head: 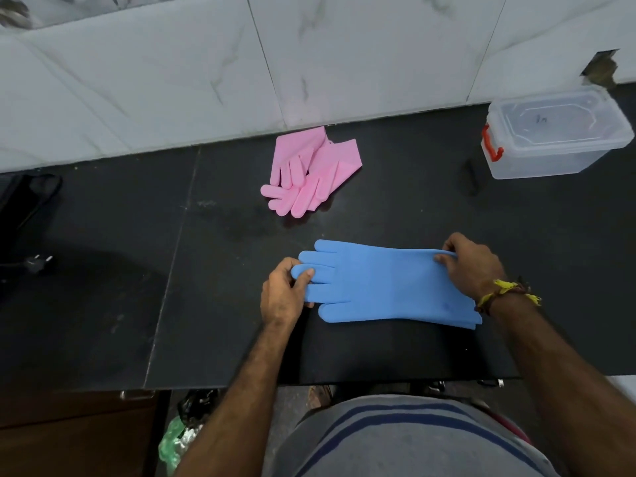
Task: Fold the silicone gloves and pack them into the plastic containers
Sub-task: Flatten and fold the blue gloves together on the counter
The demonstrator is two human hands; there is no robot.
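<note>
The task looks barely begun, as I judge it: the blue gloves lie flat and unfolded near the table's front edge, apparently a stacked pair, though whether two layers lie there I cannot say for sure. The left hand pinches the finger ends, and the right hand grips the cuff end at its far corner. The pink gloves sit loosely heaped by the table's back edge, untouched and unfolded. One clear plastic container stands at the back right corner with its lid on and seemingly nothing inside. Folding, opening and packing all remain. Any second container is out of view.
</note>
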